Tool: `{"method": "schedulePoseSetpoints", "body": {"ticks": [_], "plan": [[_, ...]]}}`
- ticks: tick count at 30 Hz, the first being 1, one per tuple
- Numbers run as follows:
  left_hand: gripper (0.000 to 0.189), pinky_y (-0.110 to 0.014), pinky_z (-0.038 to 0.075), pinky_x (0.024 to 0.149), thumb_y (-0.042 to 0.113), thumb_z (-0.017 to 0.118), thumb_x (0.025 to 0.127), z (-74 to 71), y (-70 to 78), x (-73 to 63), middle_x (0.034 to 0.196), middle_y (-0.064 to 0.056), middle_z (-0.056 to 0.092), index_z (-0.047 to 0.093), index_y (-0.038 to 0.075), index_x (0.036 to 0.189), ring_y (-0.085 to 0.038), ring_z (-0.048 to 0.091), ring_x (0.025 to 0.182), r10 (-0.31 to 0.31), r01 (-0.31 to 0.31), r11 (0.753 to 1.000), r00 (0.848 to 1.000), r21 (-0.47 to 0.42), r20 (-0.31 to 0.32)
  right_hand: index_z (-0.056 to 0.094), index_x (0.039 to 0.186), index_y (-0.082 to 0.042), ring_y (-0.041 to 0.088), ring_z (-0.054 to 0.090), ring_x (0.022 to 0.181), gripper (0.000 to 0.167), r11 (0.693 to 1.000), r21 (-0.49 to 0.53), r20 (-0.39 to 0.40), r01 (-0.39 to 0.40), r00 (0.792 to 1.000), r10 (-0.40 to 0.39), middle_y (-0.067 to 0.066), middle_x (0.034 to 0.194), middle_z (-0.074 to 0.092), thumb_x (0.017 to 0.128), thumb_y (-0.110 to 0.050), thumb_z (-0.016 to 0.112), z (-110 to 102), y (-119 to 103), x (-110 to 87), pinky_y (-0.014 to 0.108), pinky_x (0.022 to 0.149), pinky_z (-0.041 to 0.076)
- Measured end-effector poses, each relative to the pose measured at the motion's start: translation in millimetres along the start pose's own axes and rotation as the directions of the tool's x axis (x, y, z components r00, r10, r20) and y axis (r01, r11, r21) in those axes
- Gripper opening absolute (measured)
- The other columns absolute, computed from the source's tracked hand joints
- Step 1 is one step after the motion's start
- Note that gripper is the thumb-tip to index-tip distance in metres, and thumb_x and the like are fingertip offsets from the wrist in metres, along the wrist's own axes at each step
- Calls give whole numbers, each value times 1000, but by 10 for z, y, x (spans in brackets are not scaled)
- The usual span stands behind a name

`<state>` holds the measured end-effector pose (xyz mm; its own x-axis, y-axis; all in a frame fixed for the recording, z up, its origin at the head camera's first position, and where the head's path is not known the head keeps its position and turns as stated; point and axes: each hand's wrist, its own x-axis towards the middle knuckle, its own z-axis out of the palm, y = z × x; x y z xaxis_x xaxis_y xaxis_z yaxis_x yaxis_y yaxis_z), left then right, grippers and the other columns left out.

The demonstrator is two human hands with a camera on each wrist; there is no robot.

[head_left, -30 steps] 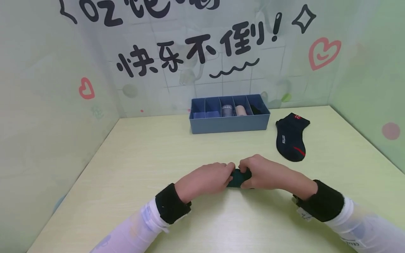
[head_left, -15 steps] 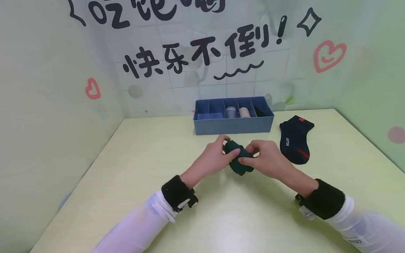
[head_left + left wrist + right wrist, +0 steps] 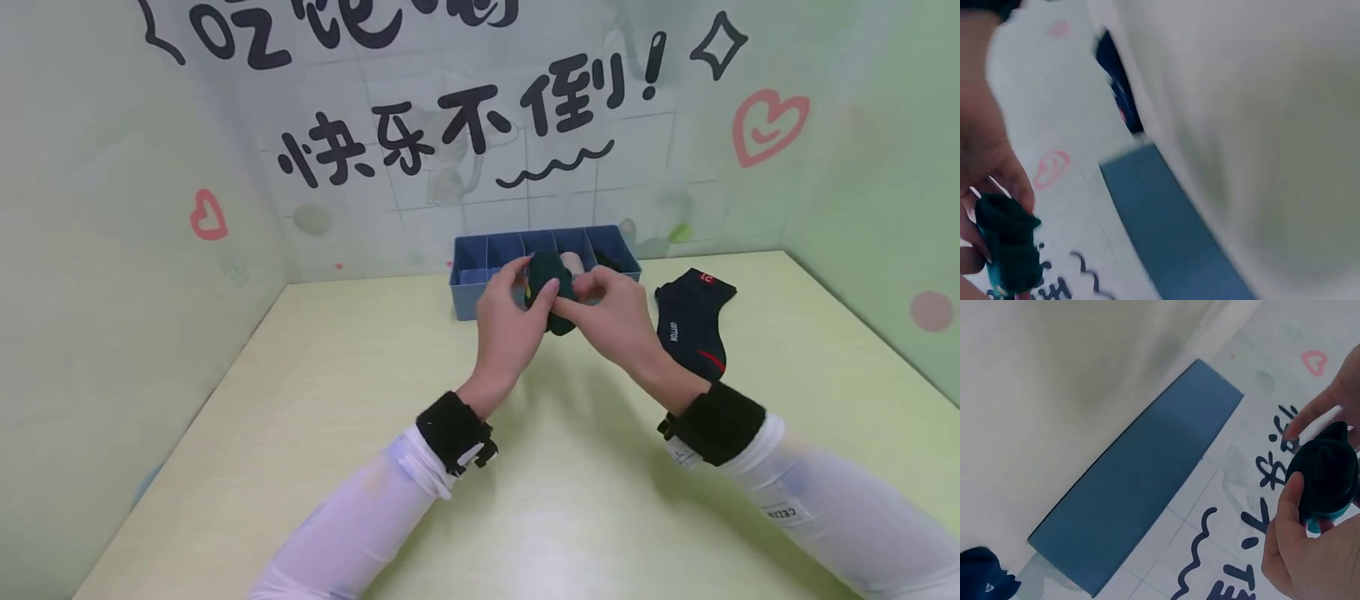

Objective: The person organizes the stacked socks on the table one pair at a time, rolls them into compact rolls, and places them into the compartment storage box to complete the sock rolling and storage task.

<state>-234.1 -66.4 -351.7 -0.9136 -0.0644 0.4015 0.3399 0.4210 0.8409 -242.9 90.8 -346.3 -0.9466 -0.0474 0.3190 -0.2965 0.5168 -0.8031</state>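
A dark green rolled-up sock is held up off the table between both hands, in front of the blue divided box. My left hand grips its left side, thumb across the near face. From the right, my right hand pinches it between thumb and fingers. In the right wrist view the rolled sock shows a rounded end with a flap of cloth sticking up. The left wrist view shows the sock as a bundle with folded cloth at one end.
Inside the box are a pale pink roll and a black item; the hands partly hide the other compartments. A flat navy sock with red marks lies right of the box. Walls bound the table at the back and sides.
Both hands have lifted the green rolled sock off the table and carried it forward to before the box. The sock has turned more upright in the hands.
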Motion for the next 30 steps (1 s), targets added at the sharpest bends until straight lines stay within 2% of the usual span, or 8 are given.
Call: {"method": "schedulePoseSetpoints", "body": {"ticks": [3, 5, 10, 15, 19, 24, 27, 30], "plan": [[50, -42, 58, 99, 34, 66, 107, -6, 9, 78, 130, -13, 72, 61, 5, 147, -28, 63, 120, 138, -128, 971, 990, 202, -37, 65, 103, -2, 33, 67, 112, 33, 1000, 7, -48, 28, 998, -27, 17, 111, 69, 95, -31, 79, 39, 4, 110, 40, 85, 55], [50, -42, 60, 96, 35, 64, 107, -2, 26, 126, 130, -15, 72, 61, 3, 146, -30, 67, 116, 146, -137, 967, 989, 217, -24, 64, 101, -1, 34, 67, 109, 31, 998, 11, -85, 64, 994, -63, 17, 108, 67, 95, -28, 78, 74, 22, 164, 42, 87, 54], [56, -39, 63, 91, 38, 65, 107, 51, 67, 264, 132, -15, 70, 57, 3, 149, -28, 71, 111, 49, -50, 997, 999, 61, 16, 64, 99, 3, 35, 64, 98, 26, 983, 1, -191, 182, 965, -178, 19, 101, 64, 96, -20, 77, 164, 71, 256, 44, 86, 54], [63, -40, 63, 94, 37, 72, 102, 89, 114, 394, 137, -14, 69, 52, 5, 152, -26, 71, 115, -55, 56, 998, 998, -19, 31, 63, 99, 3, 34, 59, 91, 23, 968, -34, -213, 249, 945, -250, 19, 100, 60, 95, -15, 77, 222, 98, 331, 41, 82, 50], [65, -43, 62, 98, 33, 76, 100, 83, 88, 522, 141, -16, 66, 50, 6, 153, -29, 68, 122, -120, 122, 991, 992, -50, 33, 62, 100, 3, 34, 65, 91, 21, 976, -17, -164, 219, 962, -219, 19, 101, 61, 94, -11, 76, 238, 93, 381, 43, 86, 57], [63, -44, 61, 100, 26, 73, 100, 63, -16, 734, 137, -18, 65, 47, 9, 154, -31, 66, 122, -128, 129, 990, 991, -54, 32, 64, 106, 1, 35, 73, 111, 24, 992, 35, -10, 123, 992, -122, 19, 115, 68, 98, -18, 77, 163, 117, 434, 47, 101, 60], [60, -43, 62, 96, 22, 70, 98, 47, -119, 927, 130, -18, 66, 47, 12, 152, -29, 67, 113, -108, 107, 993, 994, -57, -9, 65, 103, -2, 36, 74, 117, 20, 996, -3, 99, 90, 991, -90, 18, 124, 70, 101, -20, 72, 117, 157, 433, 48, 104, 59], [56, -41, 60, 93, 20, 68, 97, 57, -208, 1151, 129, -16, 64, 48, 15, 150, -28, 63, 110, -63, 61, 997, 997, -38, -38, 65, 97, -4, 36, 74, 118, 16, 995, -43, 195, 93, 977, -83, 17, 125, 71, 103, -19, 67, 88, 220, 377, 50, 105, 58]]}}
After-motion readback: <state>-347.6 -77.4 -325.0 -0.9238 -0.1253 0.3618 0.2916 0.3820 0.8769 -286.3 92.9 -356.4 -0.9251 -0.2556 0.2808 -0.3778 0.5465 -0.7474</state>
